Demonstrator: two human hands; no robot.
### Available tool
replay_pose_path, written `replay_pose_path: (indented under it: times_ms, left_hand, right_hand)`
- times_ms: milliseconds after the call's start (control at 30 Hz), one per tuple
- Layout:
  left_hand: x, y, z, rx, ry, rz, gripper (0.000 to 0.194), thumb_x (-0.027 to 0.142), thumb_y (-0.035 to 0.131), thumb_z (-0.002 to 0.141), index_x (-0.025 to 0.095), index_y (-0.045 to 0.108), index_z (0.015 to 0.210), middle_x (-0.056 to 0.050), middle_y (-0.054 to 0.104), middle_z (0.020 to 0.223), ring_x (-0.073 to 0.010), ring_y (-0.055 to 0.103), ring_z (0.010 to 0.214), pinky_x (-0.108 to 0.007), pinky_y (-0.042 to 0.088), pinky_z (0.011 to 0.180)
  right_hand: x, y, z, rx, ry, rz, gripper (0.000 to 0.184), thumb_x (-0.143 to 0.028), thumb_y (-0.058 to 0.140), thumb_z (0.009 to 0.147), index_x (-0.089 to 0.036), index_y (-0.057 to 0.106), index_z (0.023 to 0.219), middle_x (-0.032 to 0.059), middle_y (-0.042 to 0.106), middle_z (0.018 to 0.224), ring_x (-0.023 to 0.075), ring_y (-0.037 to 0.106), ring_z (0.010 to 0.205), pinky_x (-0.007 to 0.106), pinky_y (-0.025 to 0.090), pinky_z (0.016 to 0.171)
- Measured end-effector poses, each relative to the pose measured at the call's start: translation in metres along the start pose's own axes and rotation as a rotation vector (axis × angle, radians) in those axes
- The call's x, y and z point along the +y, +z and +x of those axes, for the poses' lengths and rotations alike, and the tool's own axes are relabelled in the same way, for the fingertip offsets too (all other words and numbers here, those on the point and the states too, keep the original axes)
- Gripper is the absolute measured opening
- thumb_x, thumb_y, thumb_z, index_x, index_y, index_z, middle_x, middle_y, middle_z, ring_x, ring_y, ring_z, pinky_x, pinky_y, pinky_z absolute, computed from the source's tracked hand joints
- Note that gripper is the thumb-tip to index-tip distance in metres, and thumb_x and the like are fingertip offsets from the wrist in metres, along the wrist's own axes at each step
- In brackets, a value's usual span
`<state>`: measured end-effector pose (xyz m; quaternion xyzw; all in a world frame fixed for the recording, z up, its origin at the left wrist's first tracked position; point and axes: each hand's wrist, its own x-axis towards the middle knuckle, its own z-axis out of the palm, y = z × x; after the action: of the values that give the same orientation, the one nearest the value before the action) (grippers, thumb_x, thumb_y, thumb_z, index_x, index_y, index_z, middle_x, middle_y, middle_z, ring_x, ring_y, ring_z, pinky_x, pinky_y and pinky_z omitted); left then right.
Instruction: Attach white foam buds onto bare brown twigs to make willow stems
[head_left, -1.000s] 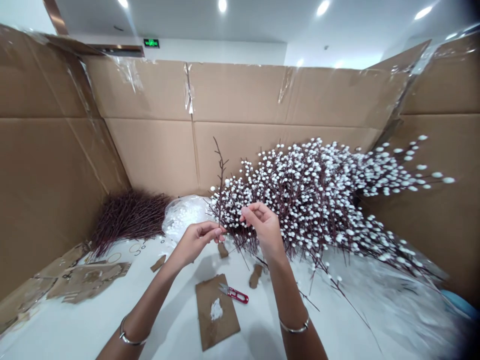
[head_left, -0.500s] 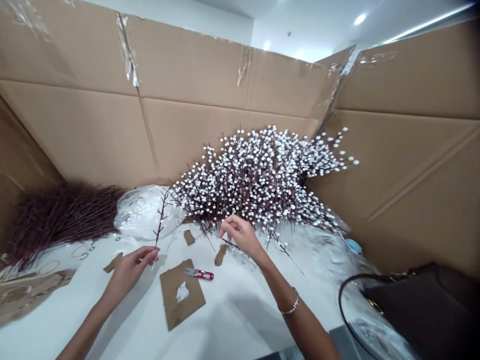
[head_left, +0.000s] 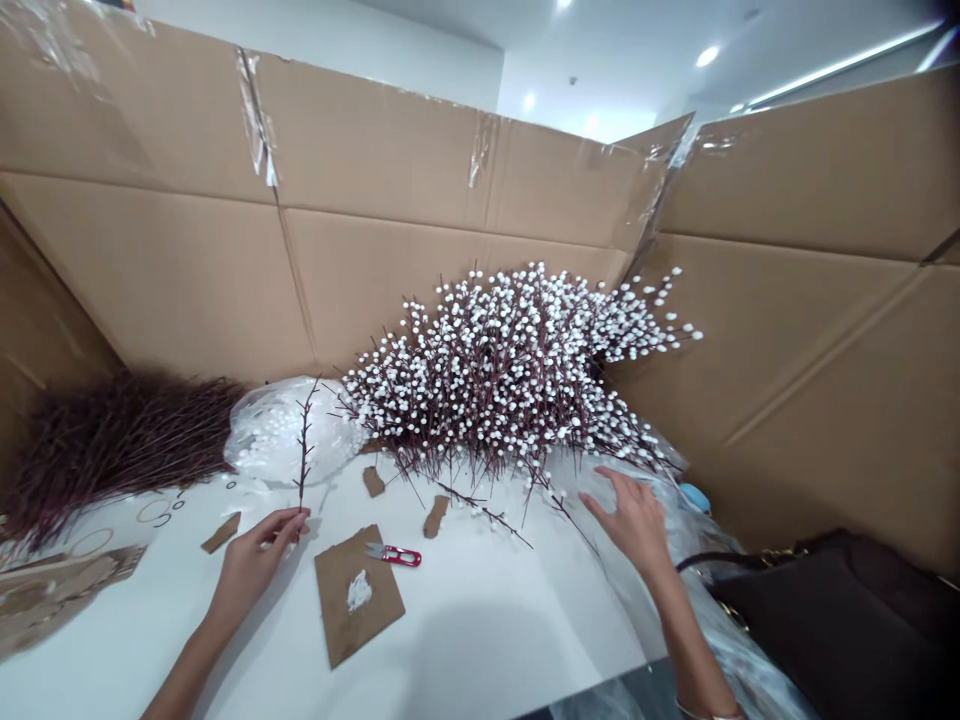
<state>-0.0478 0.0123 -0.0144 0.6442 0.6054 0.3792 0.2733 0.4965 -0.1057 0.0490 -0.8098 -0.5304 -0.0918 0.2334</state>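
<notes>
Between thumb and fingers, my left hand point(head_left: 259, 560) pinches the lower end of a bare dark twig point(head_left: 304, 445), which stands upright. My right hand point(head_left: 634, 520) is open, its fingers spread, over the right side of the table beside clear plastic. Left of that hand, a berry stem point(head_left: 566, 512) and another dark twig point(head_left: 487, 513) lie on the white surface. Behind them is a large heap of dark stems with white berries point(head_left: 517, 370). A cardboard square point(head_left: 364, 625) carries a white smear point(head_left: 359, 590) and red-handled thread snips point(head_left: 397, 555).
Tall cardboard panels point(head_left: 450, 170) enclose the back and sides. Far left lies a pile of bare twigs point(head_left: 127, 440), beside a plastic bag of white beads point(head_left: 277, 430). Cardboard scraps point(head_left: 435, 516) and small rings are scattered about. A dark handbag point(head_left: 840, 620) sits at the right.
My right hand has moved right, away from the front of the berry heap, and its fingers have spread. My left hand still holds the twig upright. The view has shifted slightly.
</notes>
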Motion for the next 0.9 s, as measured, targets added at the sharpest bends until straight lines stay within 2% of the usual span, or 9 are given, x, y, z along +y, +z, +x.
replay_pose_path:
  times_ms: [67, 133, 167, 267, 467, 600, 700, 800, 900]
  left_hand:
    - [-0.001, 0.000, 0.001, 0.003, 0.005, -0.009, 0.048, 0.061, 0.056, 0.082, 0.020, 0.070, 0.103, -0.003, 0.076, 0.083, -0.0205, 0.069, 0.075, -0.030, 0.052, 0.074]
    - [-0.003, -0.001, 0.002, 0.005, 0.012, -0.018, 0.048, 0.061, 0.055, 0.084, 0.020, 0.070, 0.104, -0.003, 0.075, 0.083, -0.0209, 0.069, 0.076, -0.031, 0.052, 0.076]
    - [-0.003, -0.001, 0.003, 0.003, 0.013, -0.022, 0.048, 0.060, 0.054, 0.084, 0.020, 0.069, 0.104, -0.003, 0.075, 0.083, -0.0210, 0.069, 0.077, -0.031, 0.052, 0.076]
    - [-0.005, -0.001, 0.004, -0.001, 0.000, -0.024, 0.049, 0.061, 0.054, 0.084, 0.019, 0.069, 0.105, -0.003, 0.075, 0.084, -0.0210, 0.069, 0.078, -0.031, 0.052, 0.078]
    - [-0.008, -0.001, 0.006, 0.009, 0.001, -0.012, 0.051, 0.062, 0.055, 0.083, 0.018, 0.069, 0.105, -0.004, 0.075, 0.084, -0.0206, 0.068, 0.076, -0.031, 0.052, 0.077]
    - [-0.010, -0.001, 0.006, 0.013, 0.001, 0.011, 0.052, 0.063, 0.053, 0.084, 0.018, 0.068, 0.107, -0.004, 0.075, 0.085, -0.0212, 0.069, 0.077, -0.032, 0.052, 0.078]
    - [-0.011, -0.001, 0.006, 0.011, -0.003, 0.036, 0.053, 0.064, 0.051, 0.085, 0.019, 0.068, 0.107, -0.004, 0.075, 0.085, -0.0219, 0.070, 0.076, -0.032, 0.052, 0.078]
    - [-0.009, -0.001, 0.005, 0.012, 0.023, 0.049, 0.054, 0.066, 0.050, 0.084, 0.019, 0.069, 0.105, -0.005, 0.076, 0.084, -0.0228, 0.071, 0.077, -0.033, 0.054, 0.077]
    - [-0.006, -0.001, 0.003, 0.022, 0.039, 0.043, 0.055, 0.067, 0.051, 0.084, 0.019, 0.070, 0.103, -0.005, 0.076, 0.083, -0.0230, 0.071, 0.077, -0.033, 0.055, 0.077]
  right_hand:
    - [0.037, 0.000, 0.003, -0.115, 0.109, -0.195, 0.060, -0.051, 0.063, 0.079, -0.028, 0.055, 0.134, 0.0117, 0.057, 0.139, 0.0425, 0.046, 0.130, 0.062, 0.038, 0.098]
    - [0.064, 0.001, 0.007, -0.250, 0.206, -0.245, 0.046, -0.040, 0.057, 0.084, -0.028, 0.060, 0.129, 0.0119, 0.064, 0.131, 0.0390, 0.052, 0.127, 0.058, 0.040, 0.099]
    - [0.074, 0.000, 0.010, -0.267, 0.250, -0.246, 0.039, -0.036, 0.053, 0.087, -0.025, 0.064, 0.122, 0.0143, 0.069, 0.120, 0.0376, 0.060, 0.116, 0.055, 0.044, 0.095]
    - [0.090, -0.008, 0.025, -0.237, 0.347, -0.235, 0.033, -0.031, 0.045, 0.090, -0.019, 0.069, 0.109, 0.0188, 0.072, 0.104, 0.0357, 0.068, 0.097, 0.047, 0.050, 0.081]
    - [0.104, -0.042, 0.082, -0.082, 0.444, -0.130, 0.037, -0.035, 0.045, 0.089, -0.018, 0.066, 0.115, 0.0216, 0.070, 0.107, 0.0349, 0.067, 0.096, 0.041, 0.047, 0.074]
    - [0.107, -0.059, 0.116, -0.039, 0.425, 0.005, 0.032, -0.027, 0.049, 0.085, -0.015, 0.068, 0.108, 0.0222, 0.069, 0.109, 0.0301, 0.065, 0.098, 0.036, 0.044, 0.076]
    - [0.096, -0.061, 0.125, -0.057, 0.317, 0.156, 0.028, -0.018, 0.051, 0.079, -0.016, 0.070, 0.100, 0.0158, 0.071, 0.103, 0.0246, 0.063, 0.094, 0.033, 0.043, 0.079]
    - [0.074, -0.047, 0.110, -0.166, 0.172, 0.357, 0.018, -0.015, 0.054, 0.074, -0.018, 0.070, 0.080, 0.0069, 0.071, 0.081, 0.0211, 0.061, 0.077, 0.032, 0.044, 0.075]
    - [0.054, -0.017, 0.075, -0.192, 0.077, 0.565, 0.022, -0.023, 0.055, 0.085, -0.019, 0.066, 0.066, 0.0062, 0.066, 0.065, 0.0198, 0.055, 0.064, 0.034, 0.044, 0.064]
